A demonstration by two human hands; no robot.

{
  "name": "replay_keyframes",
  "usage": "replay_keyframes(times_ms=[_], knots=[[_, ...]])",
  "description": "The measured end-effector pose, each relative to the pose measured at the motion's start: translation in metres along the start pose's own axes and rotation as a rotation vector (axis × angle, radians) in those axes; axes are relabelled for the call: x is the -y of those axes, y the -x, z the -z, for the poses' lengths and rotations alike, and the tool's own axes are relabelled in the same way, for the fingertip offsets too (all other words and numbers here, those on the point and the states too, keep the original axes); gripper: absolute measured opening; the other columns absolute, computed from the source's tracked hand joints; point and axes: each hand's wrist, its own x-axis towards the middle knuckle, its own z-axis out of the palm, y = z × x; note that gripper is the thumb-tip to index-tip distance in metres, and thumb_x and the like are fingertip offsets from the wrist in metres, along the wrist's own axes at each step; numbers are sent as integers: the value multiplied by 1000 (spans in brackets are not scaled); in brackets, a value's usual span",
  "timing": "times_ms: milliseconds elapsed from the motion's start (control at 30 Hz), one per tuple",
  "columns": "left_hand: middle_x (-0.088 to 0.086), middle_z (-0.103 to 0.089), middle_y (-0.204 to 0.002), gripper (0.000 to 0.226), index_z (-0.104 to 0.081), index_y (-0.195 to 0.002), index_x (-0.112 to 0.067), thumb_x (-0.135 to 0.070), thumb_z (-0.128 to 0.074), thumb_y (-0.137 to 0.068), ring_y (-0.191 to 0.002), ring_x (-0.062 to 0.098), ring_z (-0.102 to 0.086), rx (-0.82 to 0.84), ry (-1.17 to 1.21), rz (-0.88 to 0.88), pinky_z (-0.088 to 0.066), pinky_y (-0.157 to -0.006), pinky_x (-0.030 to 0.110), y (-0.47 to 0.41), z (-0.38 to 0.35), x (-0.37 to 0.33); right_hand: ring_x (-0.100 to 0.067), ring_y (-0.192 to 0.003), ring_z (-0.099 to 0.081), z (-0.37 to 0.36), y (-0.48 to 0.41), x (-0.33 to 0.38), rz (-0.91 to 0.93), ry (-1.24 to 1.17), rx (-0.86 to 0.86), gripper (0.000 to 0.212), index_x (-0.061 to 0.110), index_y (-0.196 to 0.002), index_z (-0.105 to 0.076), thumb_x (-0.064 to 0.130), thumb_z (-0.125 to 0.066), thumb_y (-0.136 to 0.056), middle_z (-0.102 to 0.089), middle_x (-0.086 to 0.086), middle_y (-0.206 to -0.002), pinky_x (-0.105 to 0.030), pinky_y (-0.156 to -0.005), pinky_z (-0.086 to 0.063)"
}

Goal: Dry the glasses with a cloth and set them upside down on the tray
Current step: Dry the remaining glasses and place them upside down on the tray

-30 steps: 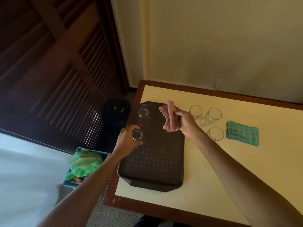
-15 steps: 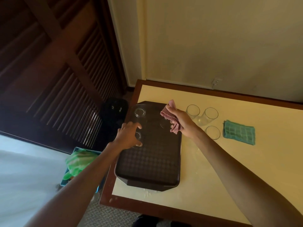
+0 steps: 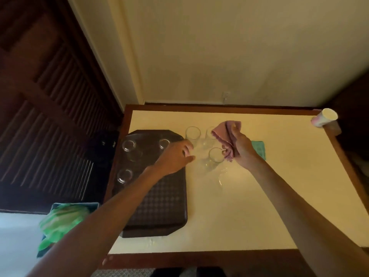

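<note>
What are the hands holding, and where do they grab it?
The right hand grips the pink cloth round its bunched middle, with the ends sticking out. The left hand holds nothing.

Three glasses stand upside down on the dark tray. Three more glasses stand upright just beside it on the table. The left hand reaches toward them with loose fingers, holding nothing. The right hand grips a pink cloth above them. A green cloth lies behind that hand.
</note>
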Motion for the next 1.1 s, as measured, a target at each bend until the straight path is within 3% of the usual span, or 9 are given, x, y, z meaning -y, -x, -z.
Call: replay_keyframes(times_ms=[200, 267, 333, 500, 667, 800, 900, 1000, 1100], knots=[[17, -40, -151, 97, -29, -157, -16, -43, -85, -82, -138, 35, -45, 113, -124, 167, -42, -109, 44, -48, -81, -30, -34, -124, -59, 79, 9, -13, -6, 167, -215, 82, 17, -136, -54, 76, -61, -79, -62, -15, -131, -56, -103, -49], [19, -37, -154, 107, -23, -159, -15, -44, -87, -79, -143, 38, -40, 93, -130, 215, -39, -112, 45, -61, -104, -33, -28, -122, -61, 91, 19, -13, -9, 139, -254, 61, 21, -127, -58, 67, -59, -87, -63, -9, -128, -52, -108, -46], [19, -39, -153, 108, -25, -159, -14, -41, -90, -77, -142, 38, -42, 56, -109, 253, -39, -112, 43, -68, -121, -31, -21, -108, -65, 96, 25, -10, -31, 94, -306, 31, 24, -109, -60, 51, -47, -101, -66, -3, -113, -43, -102, -48], [15, -54, -144, 84, -43, -144, -11, -29, -91, -77, -130, 34, -55, -78, -59, 297, -46, -101, 40, -83, -145, -30, -18, -96, -56, 126, 19, -19, -130, 82, -313, 36, 24, -95, -58, 53, -39, -103, -58, -4, -105, -32, -73, -40], [5, -66, -123, 67, -50, -122, -10, -29, -93, -74, -110, 23, -62, -222, 52, 292, -43, -85, 27, -73, -144, -38, -16, -102, -61, 138, 16, -23, -163, 84, -262, 40, 20, -111, -61, 53, -40, -104, -64, 0, -113, -34, -93, -48], [-5, -69, -115, 65, -54, -122, -16, -40, -92, -74, -104, 13, -67, -320, 200, 260, -53, -91, 29, -61, -117, -65, -10, -96, -62, 128, 19, -23, -169, -35, -148, 41, 9, -115, -60, 43, -39, -107, -63, 2, -100, -42, -117, -33], [-7, -73, -112, 61, -57, -120, -18, -44, -89, -76, -102, 10, -71, -388, 297, 211, -59, -95, 38, -54, -93, -94, -17, -111, -63, 108, 25, -16, -151, -56, -109, 43, 15, -123, -59, 49, -43, -103, -66, -4, -123, -41, -104, -49], [-9, -72, -110, 62, -58, -119, -20, -50, -88, -74, -100, 8, -71, -404, 348, 176, -61, -92, 41, -48, -74, -121, -15, -97, -64, 84, 28, -6, -133, -102, -50, 34, 17, -109, -61, 46, -43, -104, -67, -4, -110, -34, -81, -52], [-9, -72, -114, 65, -56, -121, -23, -55, -86, -74, -102, 9, -71, -412, 337, 142, -62, -91, 40, -43, -66, -142, -27, -110, -64, 64, 34, 9, -75, -104, 24, 31, 13, -104, -64, 41, -52, -101, -67, -14, -117, -43, -90, -53]])
